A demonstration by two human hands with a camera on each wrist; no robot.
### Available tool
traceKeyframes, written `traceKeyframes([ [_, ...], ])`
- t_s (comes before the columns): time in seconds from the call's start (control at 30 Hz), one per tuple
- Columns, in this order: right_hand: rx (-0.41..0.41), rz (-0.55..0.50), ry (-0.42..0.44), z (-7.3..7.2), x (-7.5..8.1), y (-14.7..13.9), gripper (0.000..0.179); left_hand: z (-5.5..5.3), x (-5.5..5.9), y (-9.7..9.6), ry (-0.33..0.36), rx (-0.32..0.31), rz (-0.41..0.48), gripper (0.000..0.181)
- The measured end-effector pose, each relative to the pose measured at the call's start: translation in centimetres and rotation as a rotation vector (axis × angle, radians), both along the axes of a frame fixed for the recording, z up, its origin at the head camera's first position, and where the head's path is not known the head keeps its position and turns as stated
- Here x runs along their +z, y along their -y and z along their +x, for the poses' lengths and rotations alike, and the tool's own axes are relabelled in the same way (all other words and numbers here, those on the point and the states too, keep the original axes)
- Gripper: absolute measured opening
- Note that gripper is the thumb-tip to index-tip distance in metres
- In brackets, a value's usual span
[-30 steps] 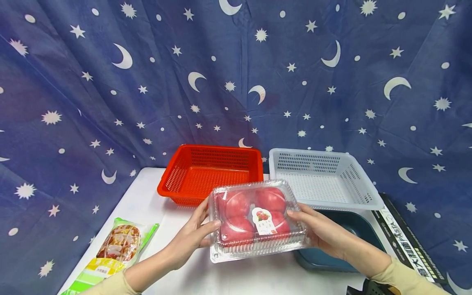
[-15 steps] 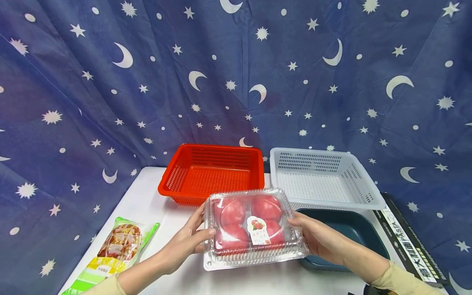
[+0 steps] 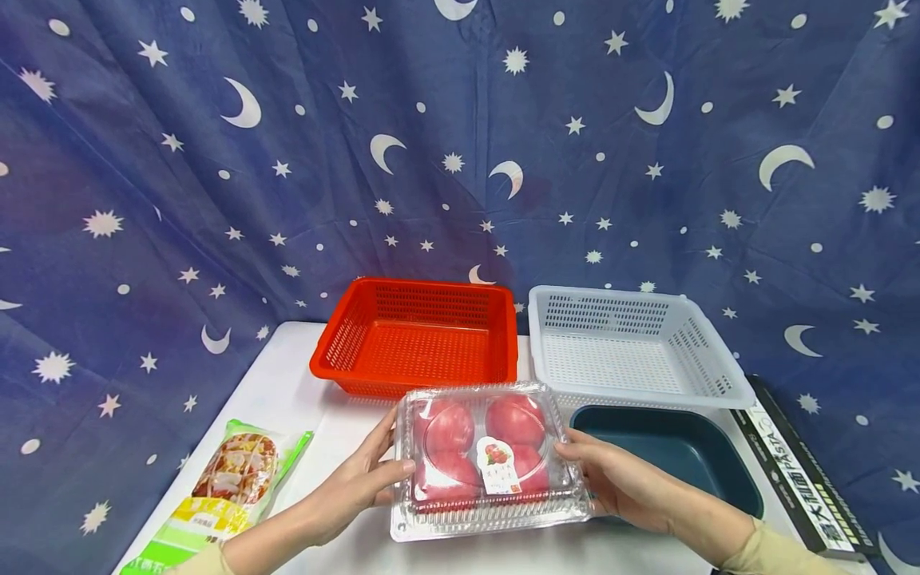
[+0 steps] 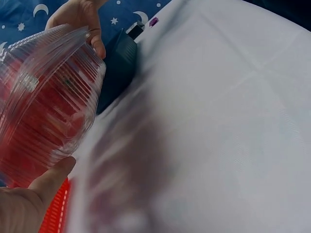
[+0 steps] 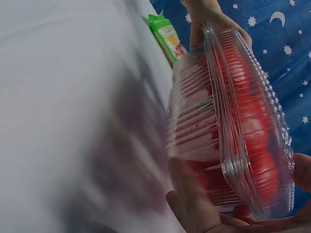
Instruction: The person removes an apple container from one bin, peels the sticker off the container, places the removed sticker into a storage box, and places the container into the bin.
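Both hands are busy on one thing: a clear plastic box point(image 3: 492, 461) with four round red fruits point(image 3: 516, 422) showing through the lid. It's floating above the white table point(image 3: 287, 391), on the near side of the red basket point(image 3: 424, 351), with the dark blue tub point(image 3: 676, 455) sitting off to its right, partly behind the right hand point(image 3: 627, 481). Long axis is running left to right, so the box is lying straight between the palms, right end tipping up a touch in the head view. The left hand point(image 3: 355, 483) is gripping one short end and the right the other, so neither's nearer. Thumbs are pressing the ends up top and fingers are curling underneath, opening only as wide as the box. Wrist views are kinda blurry, so I can't tell how many fingertips are carrying it. Compared with a second ago, it's sitting lower in the head view and covering less of the red basket; same grip, though.
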State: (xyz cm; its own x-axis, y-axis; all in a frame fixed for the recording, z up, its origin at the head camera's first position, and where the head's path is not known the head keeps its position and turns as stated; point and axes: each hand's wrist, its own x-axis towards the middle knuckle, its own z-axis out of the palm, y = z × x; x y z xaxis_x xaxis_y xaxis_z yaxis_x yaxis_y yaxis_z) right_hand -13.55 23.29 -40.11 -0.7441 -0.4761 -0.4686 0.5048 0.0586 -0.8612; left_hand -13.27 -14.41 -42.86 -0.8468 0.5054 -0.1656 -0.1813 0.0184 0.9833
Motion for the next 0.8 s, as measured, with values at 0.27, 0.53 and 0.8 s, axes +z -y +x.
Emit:
traceKeyframes([
  [0.27, -0.019, -0.028, 0.057, 0.7, -1.2, 0.4, 0.086, 0.0, -1.5, 0.5, 0.021, -0.040, 0.009, 0.088],
  [0.53, -0.036, -0.063, 0.066, 1.1, -2.5, 1.2, 0.083, -0.9, -3.0, 1.4, 0.039, -0.093, 0.040, 0.087],
  [0.8, -0.052, -0.095, 0.082, 1.1, -4.1, 1.8, 0.081, -2.1, -4.0, 1.8, 0.063, -0.092, -0.028, 0.089],
])
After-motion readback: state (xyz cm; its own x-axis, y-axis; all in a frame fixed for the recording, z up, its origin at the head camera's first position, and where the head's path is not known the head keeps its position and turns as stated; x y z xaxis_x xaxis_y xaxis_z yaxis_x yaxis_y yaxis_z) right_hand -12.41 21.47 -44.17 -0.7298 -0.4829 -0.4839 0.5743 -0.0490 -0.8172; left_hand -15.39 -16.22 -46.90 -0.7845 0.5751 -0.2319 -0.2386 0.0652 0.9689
